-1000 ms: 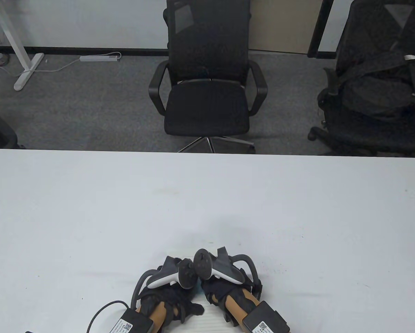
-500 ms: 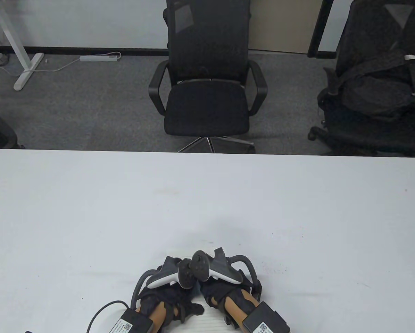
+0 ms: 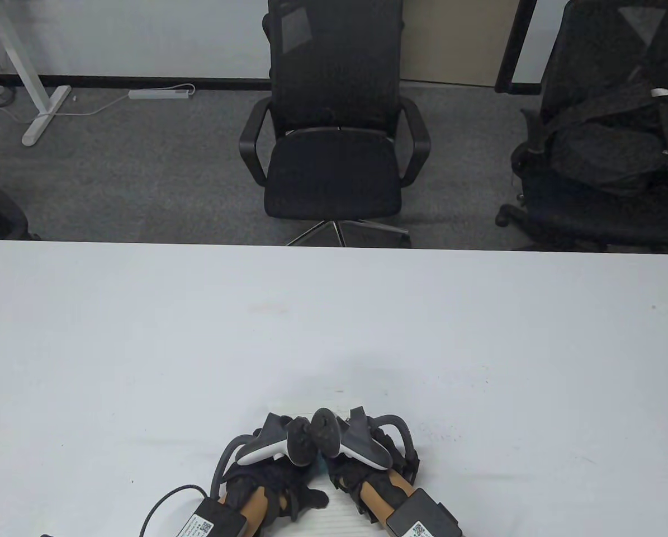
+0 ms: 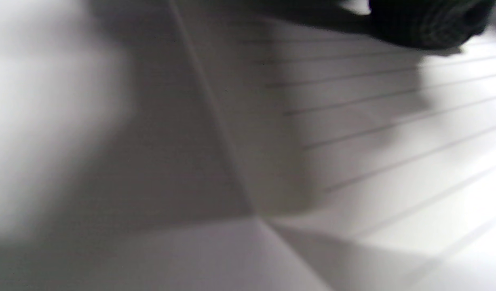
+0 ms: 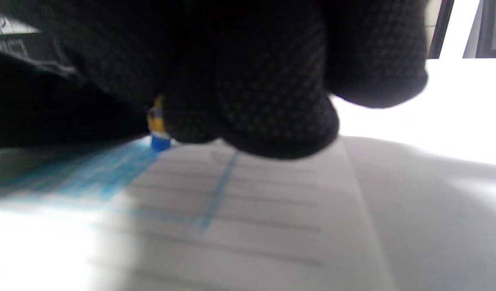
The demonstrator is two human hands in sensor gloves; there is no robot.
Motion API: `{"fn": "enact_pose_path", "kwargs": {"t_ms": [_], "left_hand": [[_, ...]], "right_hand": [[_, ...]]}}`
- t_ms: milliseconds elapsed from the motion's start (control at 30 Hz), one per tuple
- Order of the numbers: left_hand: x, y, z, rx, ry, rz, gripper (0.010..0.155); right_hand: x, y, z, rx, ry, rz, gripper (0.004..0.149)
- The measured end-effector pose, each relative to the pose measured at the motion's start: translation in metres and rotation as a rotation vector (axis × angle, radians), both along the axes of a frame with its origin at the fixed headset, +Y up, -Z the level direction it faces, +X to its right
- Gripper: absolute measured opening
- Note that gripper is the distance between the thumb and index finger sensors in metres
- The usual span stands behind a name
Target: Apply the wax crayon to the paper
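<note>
A lined paper sheet (image 3: 334,512) lies on the white table (image 3: 143,347) at the near edge, mostly hidden under both hands. My right hand (image 3: 349,475) grips a blue crayon (image 5: 158,130) with a yellow wrapper. Its tip touches the paper (image 5: 272,226) beside a patch of blue strokes (image 5: 98,176) and one blue line (image 5: 217,194). My left hand (image 3: 289,492) rests on the paper's left part and holds nothing. In the left wrist view one gloved fingertip (image 4: 425,24) touches the lined paper (image 4: 393,141). The crayon is hidden in the table view.
A black office chair (image 3: 334,140) stands beyond the table's far edge, and a second chair with a dark bag (image 3: 602,151) stands at the right. Cables run from both wrist units off the bottom edge.
My right hand has shifted slightly left and back over the paper with the crayon. My left hand has stayed in place.
</note>
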State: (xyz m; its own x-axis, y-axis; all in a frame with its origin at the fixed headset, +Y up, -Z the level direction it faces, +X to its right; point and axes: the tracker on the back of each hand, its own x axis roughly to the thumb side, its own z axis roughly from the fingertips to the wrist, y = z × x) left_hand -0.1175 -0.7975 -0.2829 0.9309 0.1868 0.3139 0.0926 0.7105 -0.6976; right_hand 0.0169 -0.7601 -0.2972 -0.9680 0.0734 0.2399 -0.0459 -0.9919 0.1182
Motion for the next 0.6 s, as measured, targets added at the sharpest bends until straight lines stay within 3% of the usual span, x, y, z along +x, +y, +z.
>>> {"fn": "enact_pose_path", "kwargs": {"t_ms": [100,167,267,367,433,533,600], "left_hand": [[0.0001,0.0000,-0.0001,0.001,0.000,-0.001,0.107],[0.0001,-0.0001,-0.0001,0.001,0.000,-0.001,0.106],[0.0001,-0.0002,-0.0003,0.000,0.000,0.000,0.107],[0.0001,-0.0003,-0.0004,-0.001,-0.001,0.000,0.106],[0.0001,-0.0003,-0.0003,0.000,-0.001,0.000,0.106],[0.0001,-0.0002,-0.0003,0.000,-0.001,0.000,0.106],[0.0001,-0.0002,-0.0003,0.000,-0.001,0.000,0.106]], "right_hand": [[-0.0007,0.0026,-0.0012,-0.096,0.032,0.030,0.041],[-0.0029,0.0050,-0.0001,-0.241,0.064,0.081,0.041],[-0.0038,0.0047,-0.0004,-0.199,0.055,0.074,0.041],[-0.0004,0.0009,-0.0013,-0.018,-0.014,0.009,0.041],[0.0008,-0.0004,-0.0019,0.018,-0.026,-0.003,0.041],[-0.0005,0.0023,-0.0022,-0.058,0.016,0.023,0.041],[-0.0029,0.0053,-0.0016,-0.224,0.057,0.074,0.041]]}}
